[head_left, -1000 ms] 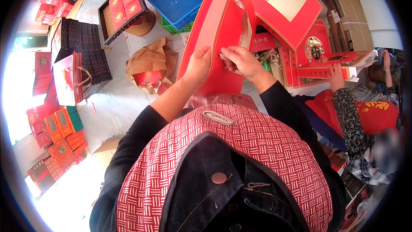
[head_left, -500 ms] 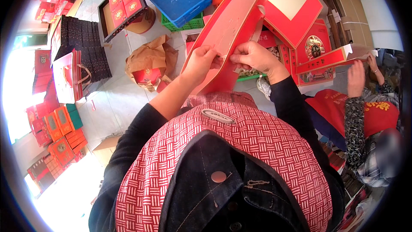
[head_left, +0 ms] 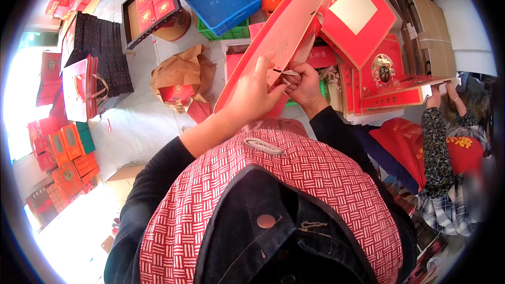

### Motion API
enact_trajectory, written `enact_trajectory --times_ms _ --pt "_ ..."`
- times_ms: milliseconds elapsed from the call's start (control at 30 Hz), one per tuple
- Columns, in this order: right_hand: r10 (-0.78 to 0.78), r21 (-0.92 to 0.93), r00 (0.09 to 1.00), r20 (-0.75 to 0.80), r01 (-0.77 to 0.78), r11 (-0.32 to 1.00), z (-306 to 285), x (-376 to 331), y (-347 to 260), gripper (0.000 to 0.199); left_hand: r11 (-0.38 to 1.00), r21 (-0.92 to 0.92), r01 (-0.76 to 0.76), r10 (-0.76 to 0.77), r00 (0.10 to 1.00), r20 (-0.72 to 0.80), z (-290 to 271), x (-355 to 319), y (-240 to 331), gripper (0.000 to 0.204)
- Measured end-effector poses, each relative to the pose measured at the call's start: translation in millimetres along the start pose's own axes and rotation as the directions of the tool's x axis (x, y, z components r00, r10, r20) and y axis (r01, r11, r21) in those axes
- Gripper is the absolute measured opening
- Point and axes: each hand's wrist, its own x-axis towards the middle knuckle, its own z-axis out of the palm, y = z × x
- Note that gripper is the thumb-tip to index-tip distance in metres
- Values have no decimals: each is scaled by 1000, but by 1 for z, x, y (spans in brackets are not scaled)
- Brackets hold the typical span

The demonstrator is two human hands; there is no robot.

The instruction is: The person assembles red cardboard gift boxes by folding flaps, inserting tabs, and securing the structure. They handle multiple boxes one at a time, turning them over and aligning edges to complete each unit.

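A long folded red cardboard piece [head_left: 290,18] with a paler pink face slants away from my lap. My left hand [head_left: 251,93] lies against its near end, index finger and thumb spread apart. Beside it, my right hand [head_left: 307,87] is closed on a small pale strip [head_left: 290,72] at the cardboard's edge, near a dark slot [head_left: 276,70]. Where the strip leads is hidden by my fingers.
A blue crate [head_left: 218,0] stands ahead on a green one. Crumpled brown paper [head_left: 187,68] lies to the left, near a black tray [head_left: 128,23] with red boxes. At right, red panels [head_left: 363,0] lean beside a co-worker's hands [head_left: 443,94] on a red box piece.
My left hand has gone from a pinch to spread fingers against the cardboard. My right hand has turned and curled around the pale strip. The co-worker's hands shifted onto the red box piece.
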Motion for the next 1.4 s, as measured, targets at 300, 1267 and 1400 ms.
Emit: enact_trajectory --times_ms 300,1267,1400 --pt "-45 -325 999 -7 40 945 11 -11 0 22 945 240 -221 220 975 34 6 -2 -30 30" --pt "-373 -995 926 56 83 55 -78 -22 30 32 942 -180 283 -221 928 301 5 -2 -17 33" --pt "-344 -963 909 233 166 -214 -96 -21 30 34 955 -51 291 -237 857 457 26 10 -22 34"
